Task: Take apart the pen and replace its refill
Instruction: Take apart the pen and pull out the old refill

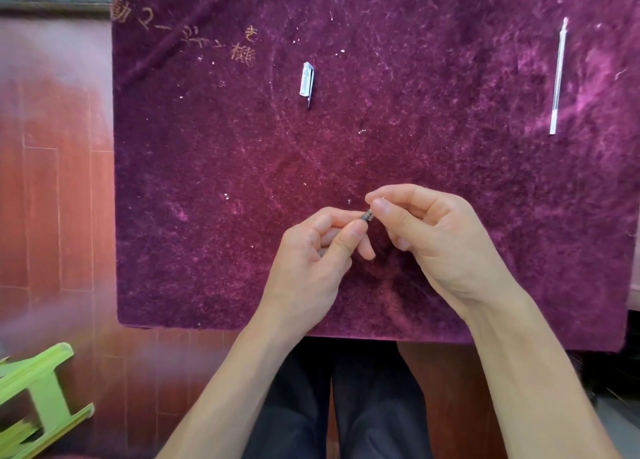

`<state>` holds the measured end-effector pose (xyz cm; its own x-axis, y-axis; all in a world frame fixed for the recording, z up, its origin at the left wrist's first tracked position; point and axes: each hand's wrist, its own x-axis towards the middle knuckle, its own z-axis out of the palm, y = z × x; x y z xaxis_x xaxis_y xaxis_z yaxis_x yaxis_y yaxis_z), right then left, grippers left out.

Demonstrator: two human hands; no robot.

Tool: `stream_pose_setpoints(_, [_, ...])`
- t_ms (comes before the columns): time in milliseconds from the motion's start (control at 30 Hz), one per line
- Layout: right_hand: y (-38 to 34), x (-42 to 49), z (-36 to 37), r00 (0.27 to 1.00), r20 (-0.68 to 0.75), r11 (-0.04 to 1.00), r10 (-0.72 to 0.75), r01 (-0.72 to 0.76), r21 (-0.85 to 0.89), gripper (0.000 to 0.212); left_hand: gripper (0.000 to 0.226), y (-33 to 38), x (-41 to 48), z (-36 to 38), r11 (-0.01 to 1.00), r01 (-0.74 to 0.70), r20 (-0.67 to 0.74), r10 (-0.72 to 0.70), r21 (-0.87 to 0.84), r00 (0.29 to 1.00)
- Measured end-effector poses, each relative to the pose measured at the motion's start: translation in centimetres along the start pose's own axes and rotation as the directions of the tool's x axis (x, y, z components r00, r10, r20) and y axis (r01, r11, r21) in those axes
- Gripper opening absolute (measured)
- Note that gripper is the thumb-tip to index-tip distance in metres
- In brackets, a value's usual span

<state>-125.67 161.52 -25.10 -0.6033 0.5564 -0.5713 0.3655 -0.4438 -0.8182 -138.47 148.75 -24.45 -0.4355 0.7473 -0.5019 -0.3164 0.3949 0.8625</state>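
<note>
My left hand (322,250) and my right hand (426,230) meet over the near middle of the purple cloth. Between their fingertips a short dark piece of the pen (366,215) shows; the fingers hide the rest of it. Both hands pinch it, the left from the left side, the right from the right. A white pen cap with a dark clip (307,82) lies on the cloth further back, left of centre. A long thin white refill (558,77) lies at the far right, pointing away from me.
The purple cloth (242,181) covers the table, with embroidered characters at its back left corner. A green plastic stool (38,399) stands on the red-brown floor at the lower left. My dark trousers show below the table's near edge.
</note>
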Motion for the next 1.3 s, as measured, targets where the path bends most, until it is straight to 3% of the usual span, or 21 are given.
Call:
stream_pose_setpoints(233, [-0.7,0.2,-0.5,1.000,0.006,0.994,0.025,-0.025,0.103,0.026,0.016,0.4,0.2,-0.1,1.000,0.001,0.001,-0.001,-0.011,1.000])
stream_pose_setpoints(500, [-0.4,0.7,-0.5,1.000,-0.031,1.000,-0.003,0.002,-0.022,0.020,0.017,0.3,0.3,-0.1,1.000,-0.009,-0.003,0.009,-0.003,1.000])
stream_pose_setpoints(800, [-0.5,0.9,-0.4,0.999,-0.028,1.000,-0.016,0.016,-0.016,0.014,0.016,-0.6,0.4,-0.8,0.999,-0.039,0.007,0.039,0.023,0.999])
stream_pose_setpoints(1033, [-1.6,2.0,0.0,0.999,-0.044,0.995,0.027,-0.022,0.100,0.025,0.015,-0.3,0.7,-1.3,0.997,-0.065,-0.011,0.065,-0.030,0.998])
stream_pose_setpoints(1167, [-2.6,3.6,0.7,0.998,-0.059,0.974,0.016,-0.002,0.229,0.015,0.015,-0.3,1.1,-1.8,0.996,-0.056,-0.046,0.053,-0.063,0.998])
stream_pose_setpoints(1300, [-3.9,6.4,2.3,0.973,-0.201,0.990,-0.115,0.128,0.052,0.010,0.016,-0.2,1.5,-2.4,0.996,-0.049,-0.083,0.043,-0.075,0.996])
